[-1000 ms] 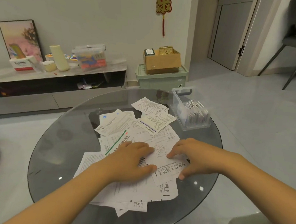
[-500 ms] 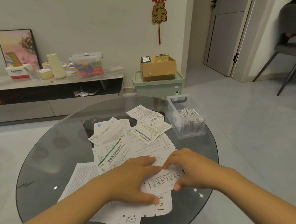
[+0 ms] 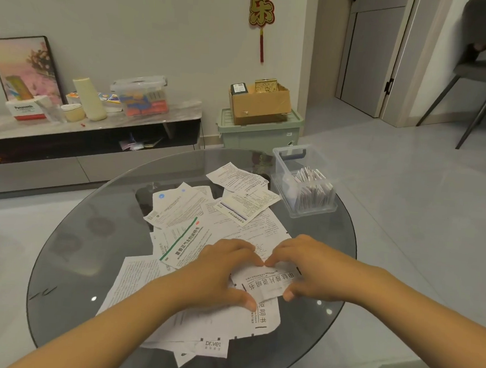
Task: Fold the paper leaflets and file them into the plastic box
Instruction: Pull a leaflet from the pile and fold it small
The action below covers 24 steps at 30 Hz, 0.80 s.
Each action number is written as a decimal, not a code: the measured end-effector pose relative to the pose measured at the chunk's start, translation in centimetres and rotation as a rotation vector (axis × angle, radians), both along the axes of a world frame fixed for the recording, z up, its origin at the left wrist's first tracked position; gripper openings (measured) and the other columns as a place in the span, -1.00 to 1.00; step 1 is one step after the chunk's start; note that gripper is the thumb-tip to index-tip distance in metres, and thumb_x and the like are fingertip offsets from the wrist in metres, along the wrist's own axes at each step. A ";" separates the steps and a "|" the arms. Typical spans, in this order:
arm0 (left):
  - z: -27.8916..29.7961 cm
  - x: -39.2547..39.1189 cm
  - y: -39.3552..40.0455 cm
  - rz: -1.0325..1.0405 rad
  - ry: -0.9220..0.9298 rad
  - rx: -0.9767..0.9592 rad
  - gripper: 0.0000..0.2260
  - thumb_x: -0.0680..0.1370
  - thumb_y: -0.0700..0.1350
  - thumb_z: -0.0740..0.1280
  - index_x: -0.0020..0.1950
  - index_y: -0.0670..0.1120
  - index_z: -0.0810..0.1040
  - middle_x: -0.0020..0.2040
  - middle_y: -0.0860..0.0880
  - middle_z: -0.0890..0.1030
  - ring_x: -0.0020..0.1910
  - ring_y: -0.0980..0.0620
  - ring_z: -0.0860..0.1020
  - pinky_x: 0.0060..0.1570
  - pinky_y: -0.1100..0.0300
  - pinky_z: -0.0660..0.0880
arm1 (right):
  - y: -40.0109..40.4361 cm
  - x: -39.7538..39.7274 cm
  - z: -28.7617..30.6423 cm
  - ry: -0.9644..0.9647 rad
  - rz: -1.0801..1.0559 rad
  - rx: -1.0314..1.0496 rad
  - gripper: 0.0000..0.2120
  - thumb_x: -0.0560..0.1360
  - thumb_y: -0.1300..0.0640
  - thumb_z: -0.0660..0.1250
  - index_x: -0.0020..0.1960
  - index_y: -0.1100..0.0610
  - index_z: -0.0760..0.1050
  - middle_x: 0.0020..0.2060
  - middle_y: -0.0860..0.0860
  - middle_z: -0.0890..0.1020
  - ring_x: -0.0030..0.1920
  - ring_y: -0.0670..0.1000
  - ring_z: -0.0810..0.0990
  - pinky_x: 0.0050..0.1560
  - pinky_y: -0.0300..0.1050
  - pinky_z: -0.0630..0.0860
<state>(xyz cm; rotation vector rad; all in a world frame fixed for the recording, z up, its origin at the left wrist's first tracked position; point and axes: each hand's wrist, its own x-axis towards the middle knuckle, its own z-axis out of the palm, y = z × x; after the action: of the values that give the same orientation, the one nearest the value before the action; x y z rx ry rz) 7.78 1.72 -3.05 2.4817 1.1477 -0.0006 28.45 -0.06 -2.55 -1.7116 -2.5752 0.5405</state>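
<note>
A small leaflet (image 3: 268,283) with bold black characters lies on top of a loose pile of white leaflets (image 3: 187,223) on the round glass table (image 3: 87,247). My left hand (image 3: 218,271) presses on its left side, thumb down on the sheet below. My right hand (image 3: 308,266) holds its right end between thumb and fingers. The two index fingertips meet at the leaflet's far edge. The clear plastic box (image 3: 314,210) stands at the table's far right, with several folded leaflets (image 3: 310,185) upright inside.
A low cabinet (image 3: 96,127) with bottles and a storage tub runs along the far wall. A green crate (image 3: 256,136) carrying a cardboard box stands behind the table. A grey chair (image 3: 479,82) is at the far right.
My hands have drawn together until the index fingertips touch, and the leaflet under them has become narrower. The view has tipped further down.
</note>
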 end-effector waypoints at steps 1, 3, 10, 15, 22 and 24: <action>-0.2 0.1 0.0 0.012 -0.032 0.005 -0.49 0.41 0.20 0.41 0.31 0.21 0.35 0.40 0.23 0.21 0.32 0.26 0.12 0.36 0.20 0.08 | 0.0 0.0 0.0 0.001 0.001 -0.001 -0.43 0.38 -0.03 0.45 0.34 -0.16 0.36 0.27 -0.17 0.42 0.29 -0.08 0.28 0.25 -0.09 0.37; -0.5 0.3 0.0 0.046 -0.106 0.026 -0.64 0.44 0.15 0.41 0.19 0.16 0.44 0.33 0.22 0.30 0.28 0.23 0.19 0.33 0.19 0.16 | -0.1 0.2 0.2 0.006 0.013 -0.009 -0.44 0.38 -0.05 0.45 0.34 -0.16 0.37 0.27 -0.18 0.42 0.29 -0.08 0.28 0.25 -0.10 0.38; -0.6 0.0 0.3 0.210 -0.253 -0.041 -0.83 0.46 0.11 0.40 -0.02 0.08 0.57 0.21 0.26 0.47 0.14 0.31 0.40 0.03 0.49 0.27 | 0.0 1.1 1.7 0.141 -0.048 -0.063 -0.73 0.41 -0.10 0.41 0.11 -0.16 0.58 0.14 -0.16 0.58 0.08 -0.12 0.53 0.11 -0.13 0.51; 0.7 -0.7 -0.6 0.204 -0.292 -0.157 -0.75 0.40 0.25 0.36 0.04 0.24 0.54 0.15 0.35 0.48 0.18 0.36 0.40 0.06 0.46 0.29 | -0.1 1.0 2.3 0.214 -0.080 -0.034 -0.80 0.45 -0.08 0.38 0.07 -0.14 0.62 0.06 -0.16 0.64 0.06 -0.15 0.57 0.13 -0.13 0.52; 1.5 -0.3 -1.5 0.227 -0.353 -0.073 -0.93 0.49 0.14 0.35 -0.06 0.24 0.54 -0.06 0.30 0.58 -0.04 0.39 0.48 0.00 0.38 0.38 | -0.1 -0.3 3.2 0.348 -0.095 0.117 -0.84 0.50 0.03 0.31 0.02 -0.09 0.64 -0.08 -0.23 0.66 -0.05 -0.24 0.57 0.03 -0.21 0.53; 1.6 -0.4 -1.3 0.265 -0.401 -0.042 -0.88 0.53 0.03 0.33 -0.22 0.15 0.53 -0.26 0.20 0.57 -0.26 0.29 0.49 -0.18 0.36 0.40 | 0.0 -0.4 3.2 0.402 -0.119 0.132 -0.88 0.50 0.03 0.33 -0.03 -0.08 0.64 -0.14 -0.25 0.65 -0.06 -0.25 0.57 0.00 -0.24 0.52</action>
<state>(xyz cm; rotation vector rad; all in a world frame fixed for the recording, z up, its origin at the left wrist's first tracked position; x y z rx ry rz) 7.33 0.37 -1.45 2.1411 1.2645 0.5171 28.06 -0.10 0.66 -1.5172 -2.1664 0.6194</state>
